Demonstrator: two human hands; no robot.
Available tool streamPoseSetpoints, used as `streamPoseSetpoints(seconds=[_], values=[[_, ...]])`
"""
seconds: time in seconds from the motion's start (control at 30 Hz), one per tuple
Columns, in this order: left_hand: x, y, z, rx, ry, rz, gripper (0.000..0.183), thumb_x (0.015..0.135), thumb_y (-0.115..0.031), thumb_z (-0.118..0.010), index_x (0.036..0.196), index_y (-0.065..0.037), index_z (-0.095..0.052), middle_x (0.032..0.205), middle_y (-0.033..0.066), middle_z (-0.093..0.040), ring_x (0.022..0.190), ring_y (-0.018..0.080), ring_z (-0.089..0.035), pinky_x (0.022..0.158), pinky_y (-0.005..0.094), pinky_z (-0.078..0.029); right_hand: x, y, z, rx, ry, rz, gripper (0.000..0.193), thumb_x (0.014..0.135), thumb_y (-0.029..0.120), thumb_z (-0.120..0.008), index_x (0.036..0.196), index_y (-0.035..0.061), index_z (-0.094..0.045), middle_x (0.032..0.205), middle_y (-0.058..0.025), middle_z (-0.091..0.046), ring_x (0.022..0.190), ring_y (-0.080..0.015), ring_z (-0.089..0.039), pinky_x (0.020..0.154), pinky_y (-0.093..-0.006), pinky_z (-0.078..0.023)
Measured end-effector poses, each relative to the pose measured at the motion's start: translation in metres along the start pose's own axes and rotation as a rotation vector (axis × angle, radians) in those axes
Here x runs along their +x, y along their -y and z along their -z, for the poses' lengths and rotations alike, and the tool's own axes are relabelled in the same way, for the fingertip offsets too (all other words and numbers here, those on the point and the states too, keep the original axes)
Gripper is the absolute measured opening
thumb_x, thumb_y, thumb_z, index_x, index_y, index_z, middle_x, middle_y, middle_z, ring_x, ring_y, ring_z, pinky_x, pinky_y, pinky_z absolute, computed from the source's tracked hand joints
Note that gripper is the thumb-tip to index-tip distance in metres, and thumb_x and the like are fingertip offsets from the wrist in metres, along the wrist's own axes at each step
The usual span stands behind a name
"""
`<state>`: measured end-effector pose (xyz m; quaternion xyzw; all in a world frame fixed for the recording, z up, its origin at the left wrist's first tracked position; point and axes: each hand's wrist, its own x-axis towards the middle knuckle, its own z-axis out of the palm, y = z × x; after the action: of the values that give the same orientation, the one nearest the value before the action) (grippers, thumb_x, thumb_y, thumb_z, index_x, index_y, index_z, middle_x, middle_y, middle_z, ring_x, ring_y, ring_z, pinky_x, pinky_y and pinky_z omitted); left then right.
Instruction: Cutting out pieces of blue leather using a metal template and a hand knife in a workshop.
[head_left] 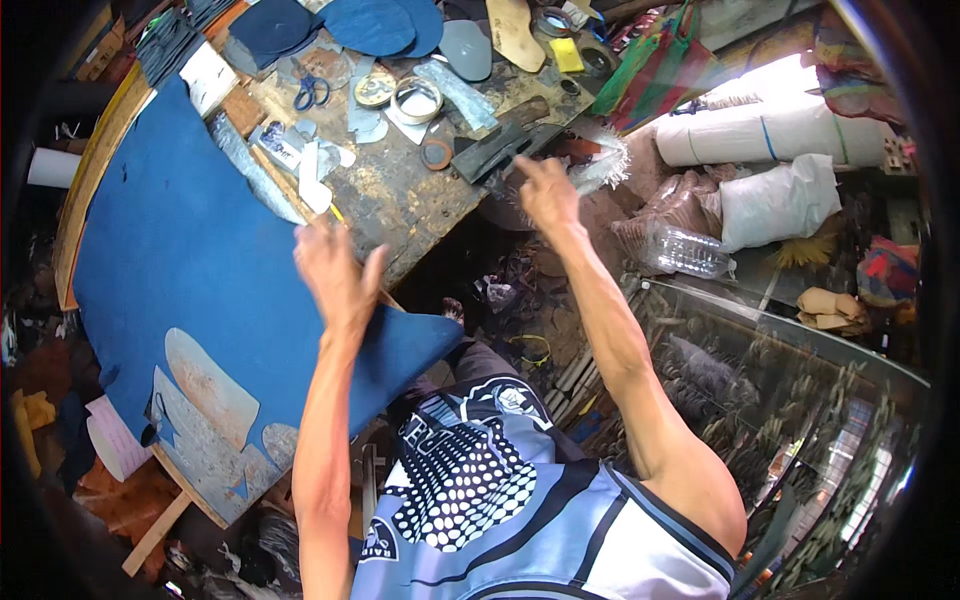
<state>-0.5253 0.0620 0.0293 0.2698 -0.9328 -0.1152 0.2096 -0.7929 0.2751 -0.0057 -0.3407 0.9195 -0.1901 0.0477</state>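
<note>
My left hand (335, 275) is over the inner edge of a large blue sheet (200, 240), perhaps leather, its thumb spread from the fingers. The fingertips are beside a thin wooden strip (275, 178) and a white flat piece (313, 185); whether they touch is unclear. My right hand (552, 195) reaches past the bench's right edge, fingers partly stretched, close to a long dark bar (510, 150). No held object shows in it. Worn grey flat shapes, one rounded (210, 385) and one pointed (205, 440), lie on the sheet's near end.
On the worn wooden bench (400, 190) are blue-handled scissors (312, 93), a round tin (417, 100), a tape roll (436, 153), a yellow block (566, 55) and blue cut pieces (370, 25). A glass-topped case (780, 330), plastic bottle (690, 250) and white bundles (780, 200) stand at right.
</note>
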Motion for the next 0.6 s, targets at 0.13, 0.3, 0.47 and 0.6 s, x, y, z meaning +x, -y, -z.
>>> streamPoseSetpoints(seconds=[0.13, 0.3, 0.47, 0.6], values=[[0.073, -0.056, -0.062, -0.152, 0.037, -0.253, 0.059, 0.078, -0.034, -0.078, 0.123, -0.002, -0.058, 0.124, 0.0167, -0.057, 0.124, 0.0390, -0.046, 0.105, 0.0521, -0.034, -0.019, 0.019, 0.008, 0.213, -0.150, 0.019, 0.042, 0.086, 0.011, -0.060, 0.127, 0.0183, -0.065, 0.105, -0.0142, -0.059, 0.092, -0.0340, -0.061, 0.080, -0.0423, -0.051], [0.106, -0.088, -0.116, -0.056, 0.149, -0.308, 0.064, 0.072, -0.028, -0.081, 0.124, -0.001, -0.056, 0.111, 0.0144, -0.061, 0.116, 0.0359, -0.051, 0.106, 0.0483, -0.035, -0.078, 0.041, 0.007, 0.393, -0.159, -0.023, 0.047, 0.085, 0.003, -0.062, 0.130, 0.0165, -0.064, 0.099, -0.0145, -0.060, 0.089, -0.0302, -0.062, 0.081, -0.0370, -0.051], [0.103, -0.083, -0.107, -0.235, 0.141, -0.239, 0.058, 0.074, -0.017, -0.077, 0.127, -0.008, -0.056, 0.111, 0.0147, -0.062, 0.111, 0.0347, -0.054, 0.096, 0.0471, -0.041, -0.120, 0.026, 0.004, 0.399, -0.107, -0.192, 0.047, 0.085, 0.001, -0.062, 0.130, 0.0149, -0.064, 0.102, -0.0130, -0.061, 0.089, -0.0274, -0.063, 0.080, -0.0358, -0.051], [0.073, -0.043, -0.056, -0.281, 0.150, -0.193, 0.053, 0.077, -0.016, -0.077, 0.125, -0.005, -0.058, 0.115, 0.0168, -0.062, 0.107, 0.0366, -0.056, 0.094, 0.0451, -0.044, -0.146, 0.015, 0.003, 0.433, -0.143, -0.233, 0.047, 0.084, 0.000, -0.062, 0.129, 0.0138, -0.064, 0.103, -0.0137, -0.061, 0.090, -0.0274, -0.063, 0.080, -0.0356, -0.051]])
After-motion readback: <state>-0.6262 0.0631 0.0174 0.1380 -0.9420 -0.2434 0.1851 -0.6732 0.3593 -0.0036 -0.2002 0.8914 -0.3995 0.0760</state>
